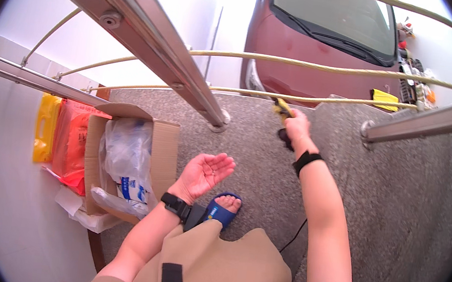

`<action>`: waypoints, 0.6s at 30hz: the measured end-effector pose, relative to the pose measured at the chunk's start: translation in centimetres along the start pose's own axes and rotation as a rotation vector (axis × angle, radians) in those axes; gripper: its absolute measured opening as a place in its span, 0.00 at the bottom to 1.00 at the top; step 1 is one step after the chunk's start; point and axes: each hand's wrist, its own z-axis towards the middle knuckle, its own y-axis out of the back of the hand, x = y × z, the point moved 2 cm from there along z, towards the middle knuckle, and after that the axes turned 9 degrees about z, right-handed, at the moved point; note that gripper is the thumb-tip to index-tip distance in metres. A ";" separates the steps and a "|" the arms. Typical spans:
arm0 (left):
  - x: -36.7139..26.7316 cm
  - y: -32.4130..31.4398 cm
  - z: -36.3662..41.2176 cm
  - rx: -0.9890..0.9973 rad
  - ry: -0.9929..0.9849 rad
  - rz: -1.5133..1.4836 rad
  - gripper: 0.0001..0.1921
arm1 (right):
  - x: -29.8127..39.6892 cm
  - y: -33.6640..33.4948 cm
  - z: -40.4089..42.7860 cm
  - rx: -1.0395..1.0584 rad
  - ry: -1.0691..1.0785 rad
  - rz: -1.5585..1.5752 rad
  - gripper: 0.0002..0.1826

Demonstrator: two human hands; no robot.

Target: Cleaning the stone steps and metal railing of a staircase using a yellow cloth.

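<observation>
My right hand (298,126) is closed around a yellow and black hand-held tool (283,109), its kind partly hidden by the fingers. The tool's front end is close to the lowest golden rope-like rail (314,99), and a black part shows below the hand; whether the tool touches the rail cannot be told. Palm up, my left hand (205,176) has its fingers apart, with a few tiny pieces lying on the palm; what they are is too small to tell. Each wrist wears a black band.
Metal posts (177,87) carry several rope-like rails along the granite floor's edge (250,144). A red car (302,62) stands beyond. An open cardboard box (162,167) with plastic bags stands at left, beside red (71,140) and yellow bags (46,129). A black cord (295,236) lies on the floor.
</observation>
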 end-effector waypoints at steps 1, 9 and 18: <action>-0.3 0.3 -0.6 -0.030 0.000 0.025 0.16 | 0.2 0.0 2.1 -0.101 -0.010 -0.317 0.16; -2.7 2.5 -6.6 -0.014 -0.076 0.028 0.17 | -2.8 -4.9 4.1 -0.393 0.088 -0.960 0.17; -3.7 0.5 -7.4 0.097 -0.178 -0.114 0.17 | -9.1 -9.7 -11.3 0.236 0.792 -0.982 0.17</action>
